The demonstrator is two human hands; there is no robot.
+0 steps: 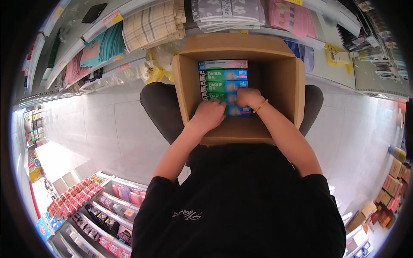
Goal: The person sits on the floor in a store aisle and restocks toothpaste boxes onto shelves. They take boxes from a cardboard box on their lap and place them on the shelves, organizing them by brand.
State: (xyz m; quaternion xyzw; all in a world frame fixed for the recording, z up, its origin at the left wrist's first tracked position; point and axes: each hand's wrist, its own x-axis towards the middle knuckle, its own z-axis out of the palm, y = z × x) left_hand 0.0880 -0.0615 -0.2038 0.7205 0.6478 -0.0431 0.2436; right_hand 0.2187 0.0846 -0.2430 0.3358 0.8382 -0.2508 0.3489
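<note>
An opened cardboard box stands between my knees, its flaps spread. Along its left side several Darlie toothpaste cartons, green and blue, lie in a row. At the far end of that row is a pale blue and pink carton. My left hand rests on the near left end of the cartons, fingers bent over them. On their right ends lies my right hand, curled, with a beaded bracelet at the wrist. Whether either hand grips a carton is hidden by the fingers.
Ahead, a shelf holds a plaid folded towel, grey patterned towels and pink towels. A dark phone-like object lies on the upper left shelf. Behind me at left stands a stocked shelf unit; cardboard boxes stand at right.
</note>
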